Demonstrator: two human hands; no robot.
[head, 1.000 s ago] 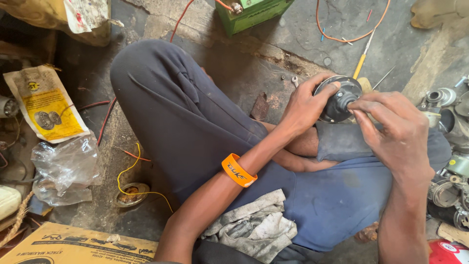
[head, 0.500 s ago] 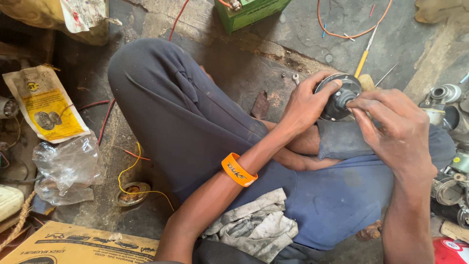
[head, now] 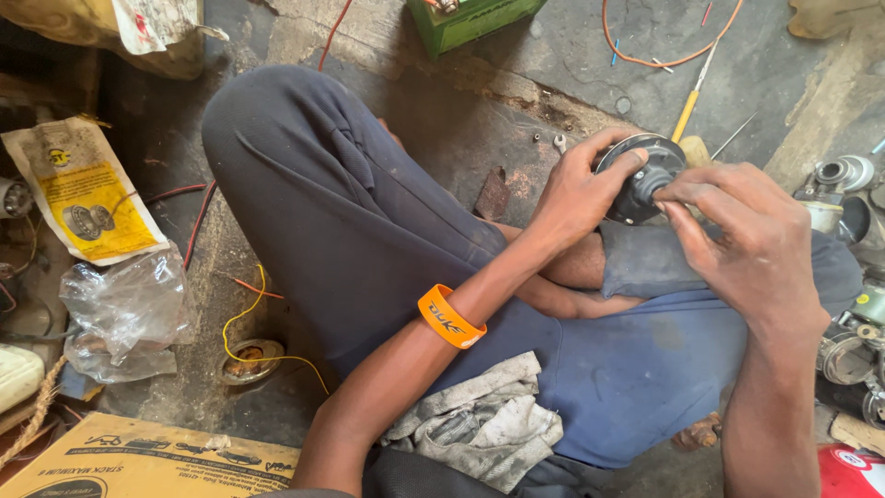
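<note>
A rag (head: pixel 484 426) lies on the lap, a cardboard box (head: pixel 138 461) to its left, a screwdriver (head: pixel 693 92) beyond the knees.

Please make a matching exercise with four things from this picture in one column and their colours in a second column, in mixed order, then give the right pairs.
Things:
1. wristband on the left arm
2. screwdriver handle on the floor
3. box at the top edge
4. round metal part held by the left hand, touched by the right hand

Colours:
A. green
B. dark grey
C. orange
D. yellow

Pairs: 1-C, 2-D, 3-A, 4-B
</note>
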